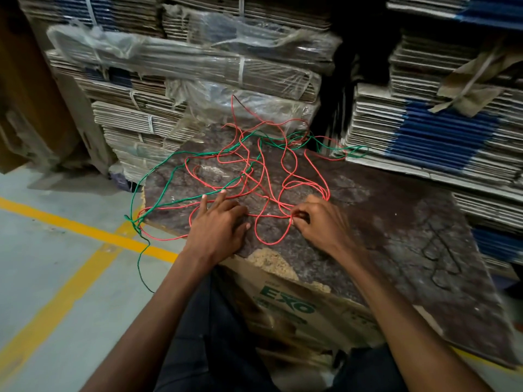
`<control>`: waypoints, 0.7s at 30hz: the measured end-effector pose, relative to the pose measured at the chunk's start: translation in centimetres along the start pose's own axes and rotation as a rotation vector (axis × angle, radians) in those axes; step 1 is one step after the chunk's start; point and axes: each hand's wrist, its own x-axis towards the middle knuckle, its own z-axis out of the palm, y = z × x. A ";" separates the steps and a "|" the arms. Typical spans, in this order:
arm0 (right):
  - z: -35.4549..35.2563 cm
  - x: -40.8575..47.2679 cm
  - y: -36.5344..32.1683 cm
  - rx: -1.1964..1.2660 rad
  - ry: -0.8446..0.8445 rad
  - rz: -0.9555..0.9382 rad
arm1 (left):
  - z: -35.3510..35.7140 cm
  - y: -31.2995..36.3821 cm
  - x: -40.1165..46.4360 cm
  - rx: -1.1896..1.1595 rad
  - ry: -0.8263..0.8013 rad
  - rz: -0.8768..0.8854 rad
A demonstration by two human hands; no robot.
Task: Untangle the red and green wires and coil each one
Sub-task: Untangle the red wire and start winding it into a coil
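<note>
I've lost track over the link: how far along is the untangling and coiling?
Early. Nothing looks done: the red wire and green wire cross in loose loops on the board, no coil anywhere. In hand: the right hand pinches a red loop; the left hand rests flat. Left: separating and coiling both.

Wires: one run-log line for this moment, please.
stage: untangling | red wire: tangled, uncoiled | green wire: tangled, hangs off board | left hand: flat on wires | right hand: pinches red wire
</note>
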 end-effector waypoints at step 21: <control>-0.1 2.0 -1.6 -0.050 -0.004 0.149 | 0.0 2.3 -1.6 -0.079 0.118 0.026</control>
